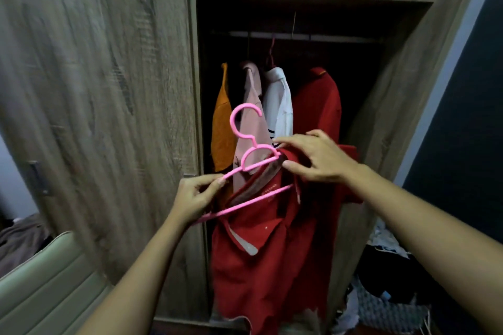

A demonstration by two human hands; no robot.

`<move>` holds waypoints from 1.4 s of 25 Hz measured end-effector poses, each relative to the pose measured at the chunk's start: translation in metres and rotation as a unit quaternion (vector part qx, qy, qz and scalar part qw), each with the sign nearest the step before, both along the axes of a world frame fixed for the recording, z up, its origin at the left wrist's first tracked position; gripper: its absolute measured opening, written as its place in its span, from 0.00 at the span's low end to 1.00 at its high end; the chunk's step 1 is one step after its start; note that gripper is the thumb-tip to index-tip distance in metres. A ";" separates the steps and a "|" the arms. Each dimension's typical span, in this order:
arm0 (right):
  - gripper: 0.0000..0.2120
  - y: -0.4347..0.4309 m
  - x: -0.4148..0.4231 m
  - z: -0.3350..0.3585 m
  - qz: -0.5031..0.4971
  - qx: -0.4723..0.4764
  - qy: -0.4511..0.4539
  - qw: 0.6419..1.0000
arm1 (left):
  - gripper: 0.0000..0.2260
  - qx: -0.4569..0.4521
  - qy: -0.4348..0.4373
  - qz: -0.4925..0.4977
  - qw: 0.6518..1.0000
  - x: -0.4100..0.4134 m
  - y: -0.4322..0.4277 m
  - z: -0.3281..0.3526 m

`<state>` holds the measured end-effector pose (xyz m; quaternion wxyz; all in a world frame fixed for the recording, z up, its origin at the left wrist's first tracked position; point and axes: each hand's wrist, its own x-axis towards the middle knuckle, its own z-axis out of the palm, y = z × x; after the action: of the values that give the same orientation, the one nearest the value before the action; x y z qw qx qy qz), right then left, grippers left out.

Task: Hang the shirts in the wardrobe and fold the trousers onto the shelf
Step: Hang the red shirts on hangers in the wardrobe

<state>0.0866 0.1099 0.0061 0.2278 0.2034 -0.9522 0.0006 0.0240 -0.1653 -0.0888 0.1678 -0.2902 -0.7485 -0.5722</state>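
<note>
Left hand (197, 196) pinches pink hanger (250, 163) at left arm end; right hand (318, 158) grips red shirt (258, 261) collar at hanger's right shoulder — hanger tilted, hook up-left; rail (299, 36) above, beyond — right hand nearer.

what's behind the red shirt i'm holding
Behind the held red shirt, four tops hang on the rail: orange, pink, white and another red one. Their lower parts and the wardrobe floor are covered.
</note>
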 end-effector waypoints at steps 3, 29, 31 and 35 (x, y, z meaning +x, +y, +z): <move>0.37 0.018 -0.001 0.006 -0.056 0.048 0.077 0.994 | 0.14 -0.046 0.186 0.118 0.974 0.003 0.011 0.029; 0.32 0.117 0.016 -0.059 -0.015 -0.021 0.287 0.958 | 0.09 -0.158 -0.297 0.056 0.940 -0.028 0.029 0.011; 0.32 0.114 0.015 -0.057 -0.014 -0.012 0.290 0.957 | 0.08 -0.147 -0.248 0.145 0.947 -0.028 0.026 0.013; 0.29 0.106 0.007 -0.052 -0.026 0.002 0.281 0.959 | 0.09 -0.149 -0.215 0.232 0.937 -0.027 0.021 0.019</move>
<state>0.0936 0.2164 -0.0460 0.4858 0.1706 -0.8548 -0.0646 -0.0025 -0.1442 -0.0700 0.0860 -0.0004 -0.8900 -0.4478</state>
